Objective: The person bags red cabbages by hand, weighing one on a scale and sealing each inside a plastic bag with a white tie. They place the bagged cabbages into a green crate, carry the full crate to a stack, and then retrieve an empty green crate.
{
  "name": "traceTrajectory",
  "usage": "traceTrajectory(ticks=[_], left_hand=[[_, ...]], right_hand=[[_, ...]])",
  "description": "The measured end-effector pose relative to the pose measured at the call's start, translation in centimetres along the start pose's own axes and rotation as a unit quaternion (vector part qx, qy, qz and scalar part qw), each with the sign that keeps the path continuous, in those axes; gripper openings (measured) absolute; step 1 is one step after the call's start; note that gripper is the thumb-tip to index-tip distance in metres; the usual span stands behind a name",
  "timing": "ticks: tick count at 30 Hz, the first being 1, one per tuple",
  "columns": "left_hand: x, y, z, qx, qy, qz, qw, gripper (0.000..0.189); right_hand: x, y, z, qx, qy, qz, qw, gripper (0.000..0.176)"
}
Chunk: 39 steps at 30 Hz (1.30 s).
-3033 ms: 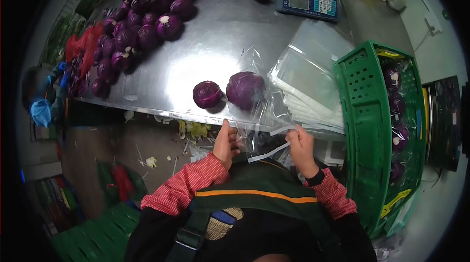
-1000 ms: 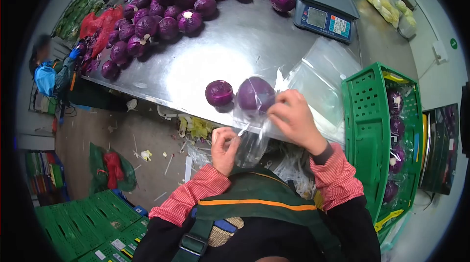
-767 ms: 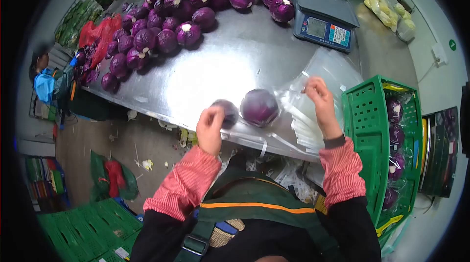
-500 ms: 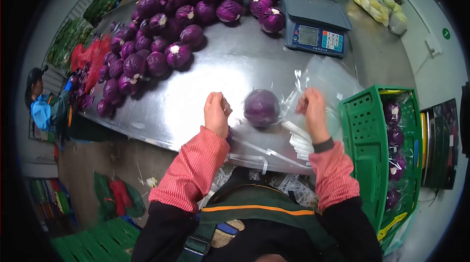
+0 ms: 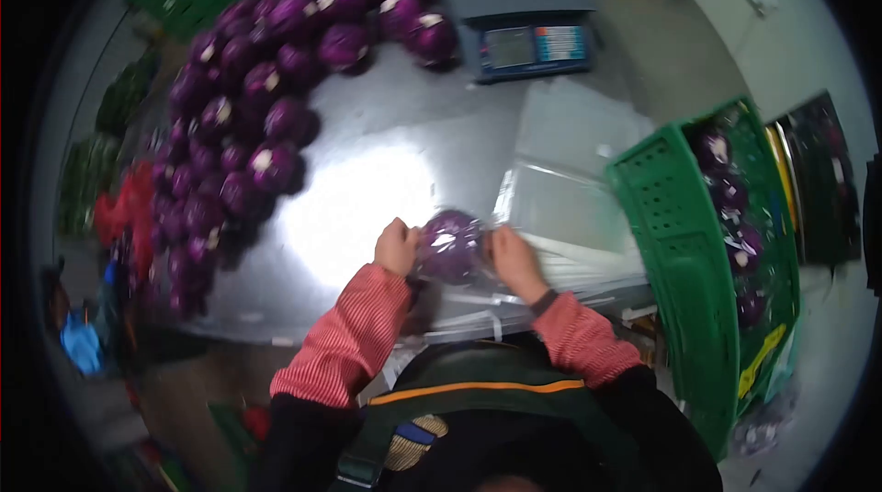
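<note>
1. Change since half a second back: both hands, then held apart on either side of the bagged cabbage (image 5: 450, 246), have closed in onto it.
2. Left hand (image 5: 397, 248): clenched, gripping the bag film at the cabbage's 9 o'clock side.
3. Right hand (image 5: 514, 262): fingers curled against the 3 o'clock side, grasping; blur hides the fingertips.
4. Bagged cabbage sits on the counter (image 5: 367, 189) near its front edge, between the two hands.
5. Surroundings:
   - Stack of clear bags (image 5: 570, 207) just beside, at 2 o'clock.
   - Green crate (image 5: 661, 244) at 3 o'clock, with wrapped cabbages inside.
   - Heap of loose red cabbages (image 5: 266, 124) from 9 to 12 o'clock.
   - Scale (image 5: 519, 33) at 12 o'clock.
</note>
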<state>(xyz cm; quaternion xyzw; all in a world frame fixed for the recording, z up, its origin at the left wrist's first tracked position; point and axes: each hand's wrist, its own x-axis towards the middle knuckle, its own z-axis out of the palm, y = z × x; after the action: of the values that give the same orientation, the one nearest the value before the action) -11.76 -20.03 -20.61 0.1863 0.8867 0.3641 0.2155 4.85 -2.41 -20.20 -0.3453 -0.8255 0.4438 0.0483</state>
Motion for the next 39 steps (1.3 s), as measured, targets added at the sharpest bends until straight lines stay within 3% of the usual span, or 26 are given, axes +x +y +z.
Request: traceTrajectory(ticks=[1,2,4,5,6,7,11,12,14,15,18,22,23,24,25,26,27,29,30,32,34,36,37,38,39], left_hand=[[0.5,-1.5,0.8,-0.1,-0.013,-0.025,0.995,0.024],[1.2,-2.2,0.7,-0.276,-0.071,-0.15,0.947,0.037],[-0.4,1.6,-0.9,-0.233,-0.084,-0.15,0.957,0.043],[-0.5,1.3,-0.3,-0.242,-0.075,-0.159,0.954,0.044],[-2.2,5.9,-1.7,-0.262,-0.085,-0.173,0.946,0.042],[-2.2,6.6,-1.5,-0.288,-0.099,-0.151,0.941,0.038],[-2.8,18.9,-1.7,-0.342,-0.149,-0.044,0.927,0.02],[-2.6,22.1,-1.2,-0.342,-0.165,0.002,0.925,0.021],[-2.7,28.5,0.9,-0.382,-0.226,0.056,0.895,0.031],[-2.4,31.5,2.2,-0.38,-0.257,0.074,0.886,0.035],[-1.0,39.9,8.2,-0.35,-0.338,0.147,0.861,0.052],[0.8,48.0,17.3,-0.225,-0.425,0.011,0.877,0.075],[0.6,49.6,19.2,-0.166,-0.391,0.007,0.905,0.082],[0.9,50.2,21.6,-0.206,-0.392,-0.014,0.897,0.082],[1.9,50.4,24.0,-0.216,-0.398,0.007,0.891,0.081],[2.8,50.5,26.0,-0.231,-0.353,-0.028,0.906,0.067],[3.8,50.5,27.8,-0.233,-0.331,-0.035,0.914,0.064],[4.5,50.6,30.0,-0.202,-0.313,-0.006,0.928,0.058],[4.7,50.5,31.1,-0.179,-0.307,0.023,0.934,0.055],[3.8,50.4,31.1,-0.113,-0.292,0.118,0.942,0.049],[1.8,50.4,29.4,-0.052,-0.26,0.257,0.929,0.043],[-0.8,49.5,25.4,-0.057,-0.204,0.4,0.892,0.038],[-2.1,48.4,22.5,-0.077,-0.171,0.465,0.865,0.035],[-3.5,46.5,18.5,-0.099,-0.131,0.518,0.84,0.033],[-4.2,44.2,14.4,-0.119,-0.068,0.549,0.825,0.03]], right_hand=[[0.8,0.6,1.2,0.016,0.008,0.009,1.0,0.025],[1.6,1.4,2.1,0.032,0.019,0.02,0.999,0.02],[0.9,-0.3,0.9,0.111,0.079,0.003,0.991,0.016],[0.5,-1.0,-0.6,0.142,0.065,0.04,0.987,0.016],[-0.1,-1.6,-2.2,0.176,0.045,0.074,0.981,0.018],[-0.6,-2.0,-3.8,0.188,0.067,0.052,0.979,0.015],[-4.4,-6.2,-17.3,0.232,0.12,-0.07,0.963,0.019],[-5.5,-6.7,-21.0,0.245,0.12,-0.074,0.959,0.022],[-6.3,-5.2,-26.6,0.314,0.151,-0.206,0.914,0.033],[-7.1,-4.5,-30.2,0.316,0.144,-0.209,0.914,0.039],[-7.9,-1.6,-38.6,0.383,0.114,-0.11,0.91,0.06],[-4.2,8.5,-43.7,0.418,0.12,0.054,0.899,0.078],[-3.1,10.9,-43.6,0.443,0.104,0.069,0.888,0.08],[-0.9,13.3,-43.0,0.466,0.075,0.079,0.878,0.082],[1.8,18.2,-42.6,0.582,-0.073,-0.006,0.81,0.081],[4.2,22.1,-42.2,0.674,-0.223,-0.075,0.7,0.081],[5.4,22.7,-41.0,0.639,-0.132,-0.012,0.758,0.082],[7.2,21.9,-38.3,0.614,-0.009,0.067,0.787,0.086],[7.6,21.2,-37.5,0.636,0.023,0.092,0.766,0.087],[9.6,24.1,-36.7,0.687,-0.029,0.166,0.707,0.084],[9.7,22.2,-37.6,0.627,-0.052,0.135,0.766,0.081],[10.3,22.2,-39.7,0.447,-0.034,0.171,0.877,0.064],[10.4,23.2,-41.4,0.225,-0.006,0.209,0.952,0.057],[10.1,23.7,-43.1,-0.049,0.016,0.22,0.974,0.049],[9.3,22.4,-44.2,-0.271,0.041,0.218,0.936,0.043]])
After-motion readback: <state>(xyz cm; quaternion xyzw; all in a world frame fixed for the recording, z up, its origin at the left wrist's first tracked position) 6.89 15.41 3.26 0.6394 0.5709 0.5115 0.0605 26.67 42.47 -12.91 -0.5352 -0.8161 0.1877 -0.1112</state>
